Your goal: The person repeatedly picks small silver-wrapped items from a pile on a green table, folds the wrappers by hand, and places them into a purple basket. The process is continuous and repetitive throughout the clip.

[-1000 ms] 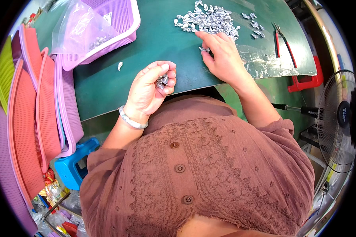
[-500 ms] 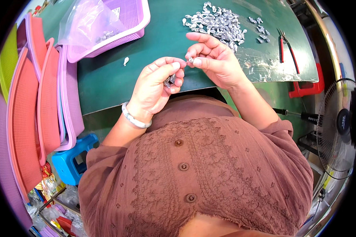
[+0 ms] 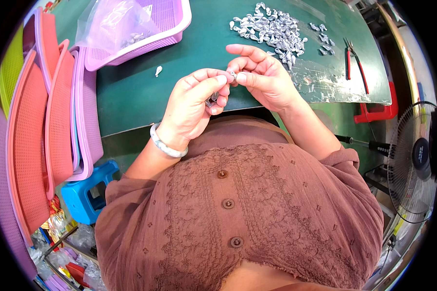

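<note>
My left hand (image 3: 187, 104) and right hand (image 3: 268, 80) meet above the near edge of the green table. Between their fingertips is a small silver teardrop-shaped piece (image 3: 233, 75), pinched by my right thumb and index finger, with the left thumb and index finger touching its left end. More grey pieces (image 3: 211, 99) are tucked under the curled fingers of my left hand, partly hidden. A large pile of silver teardrop-shaped pieces (image 3: 273, 30) lies beyond my right hand. A single pale piece (image 3: 159, 71) rests apart to the left.
On the left of the table (image 3: 131, 106), a purple basket (image 3: 179, 40) holds a clear plastic bag (image 3: 114, 29). Several pieces (image 3: 325, 41) and red-handled pliers (image 3: 357, 68) lie right. Stacked baskets (image 3: 29, 145) and a blue stool (image 3: 85, 194) stand left, a fan (image 3: 412, 160) right.
My left thumb and index finger have closed in toward the piece held by my right fingertips. The whole view has shifted slightly; the pile and basket lie as before.
</note>
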Available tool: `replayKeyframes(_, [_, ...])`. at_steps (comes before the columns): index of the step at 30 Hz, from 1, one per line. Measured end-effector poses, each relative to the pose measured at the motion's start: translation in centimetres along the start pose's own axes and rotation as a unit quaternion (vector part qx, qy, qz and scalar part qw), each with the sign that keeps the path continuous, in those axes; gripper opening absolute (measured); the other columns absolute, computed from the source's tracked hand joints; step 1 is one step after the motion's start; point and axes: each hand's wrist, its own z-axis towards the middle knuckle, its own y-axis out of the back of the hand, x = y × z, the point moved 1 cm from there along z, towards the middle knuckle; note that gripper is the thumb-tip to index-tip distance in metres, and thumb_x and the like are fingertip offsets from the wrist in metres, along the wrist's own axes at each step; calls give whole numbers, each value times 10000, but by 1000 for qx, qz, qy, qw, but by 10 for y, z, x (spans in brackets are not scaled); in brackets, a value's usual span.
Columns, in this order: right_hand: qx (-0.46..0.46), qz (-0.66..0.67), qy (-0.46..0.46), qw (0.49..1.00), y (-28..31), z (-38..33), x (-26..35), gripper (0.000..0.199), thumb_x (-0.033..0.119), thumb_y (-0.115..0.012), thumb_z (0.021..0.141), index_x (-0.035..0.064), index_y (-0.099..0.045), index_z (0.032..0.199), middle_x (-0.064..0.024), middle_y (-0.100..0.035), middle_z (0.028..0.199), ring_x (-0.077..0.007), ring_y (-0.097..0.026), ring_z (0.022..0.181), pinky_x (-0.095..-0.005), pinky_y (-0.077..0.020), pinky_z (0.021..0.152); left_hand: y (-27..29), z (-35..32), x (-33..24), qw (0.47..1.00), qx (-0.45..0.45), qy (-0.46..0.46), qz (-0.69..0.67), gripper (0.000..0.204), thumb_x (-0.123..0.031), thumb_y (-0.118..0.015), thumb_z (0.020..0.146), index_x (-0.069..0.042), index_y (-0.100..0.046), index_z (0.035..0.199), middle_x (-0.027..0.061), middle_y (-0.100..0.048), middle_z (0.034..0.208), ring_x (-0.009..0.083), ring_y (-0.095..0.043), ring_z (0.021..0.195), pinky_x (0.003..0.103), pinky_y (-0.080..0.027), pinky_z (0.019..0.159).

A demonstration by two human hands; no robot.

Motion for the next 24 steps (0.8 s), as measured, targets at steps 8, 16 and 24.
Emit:
replayKeyframes(8, [-21,1,-15,1000,-2,-1,-1,434,-1,-566,813,-4,-428,1225,-68,-592,924,-137,-555,869,-277,-427,810,-3,0,-1,999,-34,5,1,137,-94,-498,869,6,-585,906,41,-562,736,56,-483,567,155,-351,446])
replayKeyframes(16, [-44,1,-21,999,0,-2,-2,394,5,-583,810,-24,-450,1179,-86,-601,919,-147,-568,837,-274,-447,774,-3,1,0,999,-33,7,-3,121,-90,-515,862,5,-586,885,46,-576,755,49,-481,570,152,-341,444])
replayKeyframes(24, [-75,-21,-34,996,-4,-4,1,381,30,-601,808,-30,-465,1159,-78,-610,889,-145,-575,784,-262,-460,746,1,1,-1,999,-48,2,25,128,-97,-516,864,2,-593,888,27,-548,711,44,-471,558,145,-331,423])
